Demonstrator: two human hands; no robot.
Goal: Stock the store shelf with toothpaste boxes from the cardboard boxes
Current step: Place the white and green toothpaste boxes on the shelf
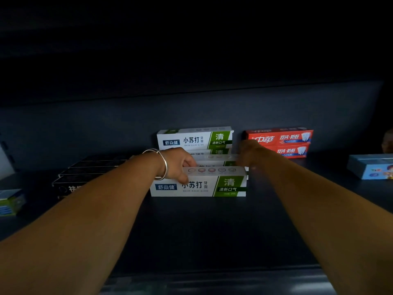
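Right hand (pixel 248 153) is motion-blurred, so can't tell if it's gripping anything. The left hand (pixel 177 163) covers the left end of the front white-and-green box (pixel 210 184), and the boxes stacked behind it are mostly hidden. Black boxes (pixel 85 173) are too dark to read, partly behind the forearm. Blue box (pixel 371 167) is cut off at the right edge, and the small box (pixel 9 202) at the left edge.

Your left hand (pixel 178 161) grips the front white-green toothpaste box (pixel 198 184) on the dark shelf (pixel 202 231), thumb on its face, bracelets (pixel 162 165) on the wrist; your right hand (pixel 249 153) is blurred at that row's right end, grip unclear; more white-green boxes (pixel 194 138) stacked behind; red boxes (pixel 280 142) right; black boxes (pixel 85 173) left.
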